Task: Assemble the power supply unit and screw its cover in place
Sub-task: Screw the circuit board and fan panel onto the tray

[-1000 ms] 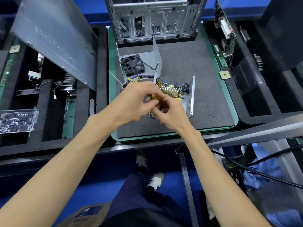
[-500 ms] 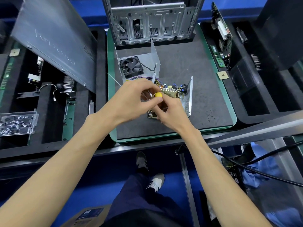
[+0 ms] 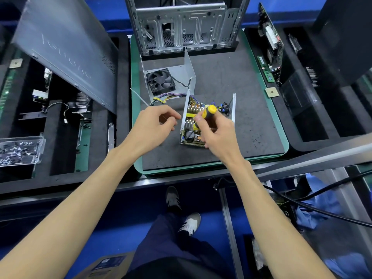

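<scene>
Now that our left hand (image 3: 156, 125) has come off the yellow-handled screwdriver (image 3: 207, 113), fingers loosely curled and empty, our right hand (image 3: 213, 133) grips it alone over the open power supply unit (image 3: 201, 121) mid-mat, probably driving a board screw; cover (image 3: 171, 77) waits behind.

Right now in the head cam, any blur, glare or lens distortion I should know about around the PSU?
Head view: strong wide-angle bending, so the computer case and side panel lean outward; the power supply board at centre is fairly sharp; the screwdriver and right hand are slightly soft; the left hand is sharp; mild sheen on the side panel, no blown-out glare.
</scene>
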`<state>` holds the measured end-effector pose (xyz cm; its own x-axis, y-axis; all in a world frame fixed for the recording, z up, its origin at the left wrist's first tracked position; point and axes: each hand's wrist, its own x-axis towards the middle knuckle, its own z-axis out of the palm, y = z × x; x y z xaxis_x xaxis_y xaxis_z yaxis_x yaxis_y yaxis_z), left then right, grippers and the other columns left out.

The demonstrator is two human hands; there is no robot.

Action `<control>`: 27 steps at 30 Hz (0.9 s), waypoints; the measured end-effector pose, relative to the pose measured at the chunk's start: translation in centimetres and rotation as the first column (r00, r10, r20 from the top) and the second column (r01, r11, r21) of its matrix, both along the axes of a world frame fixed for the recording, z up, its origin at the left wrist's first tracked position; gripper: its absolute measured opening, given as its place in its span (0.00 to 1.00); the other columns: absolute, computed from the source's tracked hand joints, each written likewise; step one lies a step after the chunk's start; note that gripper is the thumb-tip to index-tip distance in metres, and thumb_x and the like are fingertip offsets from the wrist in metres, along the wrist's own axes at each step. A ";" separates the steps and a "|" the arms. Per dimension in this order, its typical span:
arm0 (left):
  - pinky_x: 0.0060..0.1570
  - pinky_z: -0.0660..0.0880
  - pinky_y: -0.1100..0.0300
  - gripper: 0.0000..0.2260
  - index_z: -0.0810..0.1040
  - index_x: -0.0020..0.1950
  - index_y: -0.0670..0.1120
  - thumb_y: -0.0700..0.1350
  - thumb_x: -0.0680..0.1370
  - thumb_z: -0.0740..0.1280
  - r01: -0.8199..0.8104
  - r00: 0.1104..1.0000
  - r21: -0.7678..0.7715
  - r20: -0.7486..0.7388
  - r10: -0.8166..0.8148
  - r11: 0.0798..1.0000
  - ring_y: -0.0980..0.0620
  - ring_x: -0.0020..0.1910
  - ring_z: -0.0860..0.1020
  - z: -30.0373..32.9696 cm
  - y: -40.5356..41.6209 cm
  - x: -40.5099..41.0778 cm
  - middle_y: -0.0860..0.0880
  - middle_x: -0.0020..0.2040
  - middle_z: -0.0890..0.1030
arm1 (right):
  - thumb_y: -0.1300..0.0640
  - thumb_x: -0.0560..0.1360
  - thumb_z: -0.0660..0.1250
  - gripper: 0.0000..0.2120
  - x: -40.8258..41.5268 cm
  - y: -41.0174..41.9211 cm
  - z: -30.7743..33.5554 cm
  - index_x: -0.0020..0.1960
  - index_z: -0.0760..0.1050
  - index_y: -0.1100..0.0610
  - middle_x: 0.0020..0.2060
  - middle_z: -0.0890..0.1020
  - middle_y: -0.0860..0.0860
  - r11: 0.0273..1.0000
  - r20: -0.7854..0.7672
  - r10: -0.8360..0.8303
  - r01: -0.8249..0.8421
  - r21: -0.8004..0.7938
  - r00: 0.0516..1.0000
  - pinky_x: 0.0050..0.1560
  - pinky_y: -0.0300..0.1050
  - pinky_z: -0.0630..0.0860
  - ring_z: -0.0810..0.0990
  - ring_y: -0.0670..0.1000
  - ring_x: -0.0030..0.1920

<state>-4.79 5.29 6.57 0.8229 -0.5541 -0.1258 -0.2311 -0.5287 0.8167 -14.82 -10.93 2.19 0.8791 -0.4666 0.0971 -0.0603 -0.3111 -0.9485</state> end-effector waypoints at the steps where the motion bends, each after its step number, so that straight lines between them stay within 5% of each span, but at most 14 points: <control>1: 0.50 0.82 0.47 0.10 0.85 0.49 0.47 0.36 0.79 0.64 0.005 1.000 0.001 -0.003 -0.005 1.000 0.52 0.40 0.85 -0.1 0.0 0.0 0.49 0.41 0.85 | 0.49 0.81 0.66 0.08 0.0 0.3 -0.2 0.45 0.76 0.50 0.30 0.77 0.49 0.999 -0.012 0.025 -0.025 -0.019 1.000 0.32 0.55 0.74 0.72 0.52 0.29; 5: 0.51 0.82 0.48 0.11 0.85 0.49 0.48 0.37 0.79 0.64 0.023 1.000 0.003 -0.003 -0.023 1.000 0.53 0.39 0.85 -0.2 0.1 -0.2 0.51 0.41 0.85 | 0.48 0.82 0.65 0.13 0.1 0.8 -1.3 0.48 0.77 0.58 0.33 0.78 0.58 0.989 -0.056 0.107 -0.112 -0.092 0.993 0.34 0.58 0.75 0.74 0.58 0.31; 12: 0.51 0.82 0.49 0.11 0.85 0.49 0.48 0.37 0.80 0.64 0.011 1.000 -0.009 0.009 -0.011 1.000 0.55 0.40 0.85 0.0 0.4 0.0 0.51 0.41 0.85 | 0.45 0.81 0.63 0.16 0.0 0.7 -1.3 0.49 0.77 0.58 0.32 0.77 0.54 0.990 -0.013 0.086 -0.086 -0.109 0.996 0.31 0.54 0.74 0.74 0.56 0.30; 17: 0.52 0.82 0.49 0.11 0.85 0.49 0.47 0.37 0.80 0.64 0.020 1.000 -0.007 0.010 -0.020 1.000 0.54 0.39 0.84 0.2 0.0 -0.2 0.50 0.41 0.85 | 0.53 0.83 0.66 0.11 0.2 0.5 -1.2 0.49 0.77 0.61 0.33 0.78 0.57 0.979 -0.043 0.111 -0.116 -0.167 0.993 0.37 0.57 0.74 0.77 0.59 0.34; 24: 0.52 0.82 0.50 0.10 0.85 0.50 0.46 0.37 0.80 0.64 0.025 1.000 0.002 0.019 -0.025 1.000 0.54 0.39 0.84 0.4 -0.1 -0.3 0.49 0.41 0.85 | 0.52 0.83 0.66 0.10 -0.1 0.4 -1.0 0.48 0.78 0.58 0.32 0.79 0.49 0.986 -0.006 0.080 -0.080 -0.146 0.997 0.35 0.37 0.69 0.75 0.49 0.33; 27: 0.51 0.82 0.51 0.10 0.85 0.50 0.46 0.37 0.80 0.64 0.021 1.000 -0.003 0.018 -0.021 1.000 0.54 0.39 0.84 0.4 -0.1 -0.2 0.49 0.41 0.85 | 0.52 0.82 0.66 0.06 -0.1 0.4 -0.7 0.48 0.78 0.51 0.34 0.81 0.47 0.993 0.012 0.057 -0.055 -0.105 0.998 0.34 0.39 0.72 0.76 0.49 0.33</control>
<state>-5.03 5.23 6.96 0.8130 -0.5720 -0.1092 -0.2571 -0.5208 0.8141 -14.93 -10.58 1.50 0.9016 -0.4035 0.1560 -0.0263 -0.4110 -0.9112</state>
